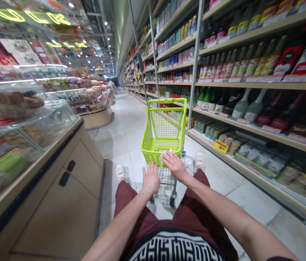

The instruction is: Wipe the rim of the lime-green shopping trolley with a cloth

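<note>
Between my feet stands a small shopping cart (164, 144) with a lime-green plastic basket and a wire frame on wheels. My right hand (175, 166) reaches to the basket's near rim, its fingers pressed over a small crumpled white tissue (171, 151); most of the tissue is hidden beneath them. To its left, my left hand (151, 178) is held palm down with fingers stretched out, close to the basket's near wall. Whether those fingertips touch the wall I cannot tell. Nothing shows in the left hand. The basket's raised handle (166, 101) is on the far side, away from both hands.
Shelves of bottles (243, 105) and cans line the right side, with a yellow price tag (220, 146) at the lower edge. A wooden counter (57, 203) with glass-covered bulk food runs along the left. The tiled aisle (127, 119) stretches ahead between them.
</note>
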Demonstrator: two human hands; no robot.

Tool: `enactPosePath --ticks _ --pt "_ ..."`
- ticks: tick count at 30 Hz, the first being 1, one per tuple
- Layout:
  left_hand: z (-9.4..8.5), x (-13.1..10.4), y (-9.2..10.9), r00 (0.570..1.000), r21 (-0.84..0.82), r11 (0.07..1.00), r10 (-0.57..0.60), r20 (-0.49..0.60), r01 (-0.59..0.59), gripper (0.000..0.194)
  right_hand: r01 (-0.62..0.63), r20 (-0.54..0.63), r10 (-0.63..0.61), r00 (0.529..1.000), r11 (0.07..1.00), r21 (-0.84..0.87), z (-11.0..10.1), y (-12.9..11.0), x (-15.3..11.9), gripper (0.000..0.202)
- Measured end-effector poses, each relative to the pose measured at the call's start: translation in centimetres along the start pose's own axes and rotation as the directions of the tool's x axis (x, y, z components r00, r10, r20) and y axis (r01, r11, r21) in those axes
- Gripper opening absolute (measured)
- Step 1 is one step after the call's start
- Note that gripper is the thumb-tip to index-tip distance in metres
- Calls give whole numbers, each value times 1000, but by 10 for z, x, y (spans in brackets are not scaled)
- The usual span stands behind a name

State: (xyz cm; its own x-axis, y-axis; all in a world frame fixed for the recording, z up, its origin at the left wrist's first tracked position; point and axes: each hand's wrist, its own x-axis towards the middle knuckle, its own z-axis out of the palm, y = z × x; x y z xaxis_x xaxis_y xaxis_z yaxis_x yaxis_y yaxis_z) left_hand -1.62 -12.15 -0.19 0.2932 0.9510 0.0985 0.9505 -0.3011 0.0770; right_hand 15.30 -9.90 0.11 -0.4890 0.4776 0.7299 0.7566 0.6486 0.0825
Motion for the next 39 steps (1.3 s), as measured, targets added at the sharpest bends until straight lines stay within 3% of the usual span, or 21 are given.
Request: enactPosePath --ticks 4,8,10,12,16,19,27,34,36,39 --pt "-6 2 18 998 59 997 56 33 -58 68 -2 -9 2 1000 998 -68 10 18 -24 32" --pt "-2 -1 26 992 88 991 96 82 -103 68 -17 119 29 993 995 -99 38 17 -64 27" --pt "1 -2 24 989 90 990 94 111 -104 69 -23 162 37 986 996 -85 43 12 -71 26" --pt "2 -2 19 990 98 991 76 122 -88 69 -17 150 26 988 998 -56 38 8 -63 28" --pt "-2 5 9 995 133 991 -1 99 -12 68 -2 10 3 1000 1000 -8 16 9 -18 34" --pt "-7 11 6 997 135 990 -35 70 25 69 35 -51 -35 998 999 -10 14 12 6 34" --pt "1 8 -4 996 122 992 -31 82 21 66 86 111 -84 990 996 -21 52 -6 -30 28" --pt "-8 15 -31 987 141 979 -155 42 147 70 71 37 -72 997 996 46 40 -14 33 34" --pt "-9 14 -34 987 140 979 -156 35 150 70 85 68 -87 994 996 38 48 -13 34 32" --pt "-5 10 -33 991 130 984 -128 34 122 69 96 170 -97 981 995 11 67 -16 8 27"
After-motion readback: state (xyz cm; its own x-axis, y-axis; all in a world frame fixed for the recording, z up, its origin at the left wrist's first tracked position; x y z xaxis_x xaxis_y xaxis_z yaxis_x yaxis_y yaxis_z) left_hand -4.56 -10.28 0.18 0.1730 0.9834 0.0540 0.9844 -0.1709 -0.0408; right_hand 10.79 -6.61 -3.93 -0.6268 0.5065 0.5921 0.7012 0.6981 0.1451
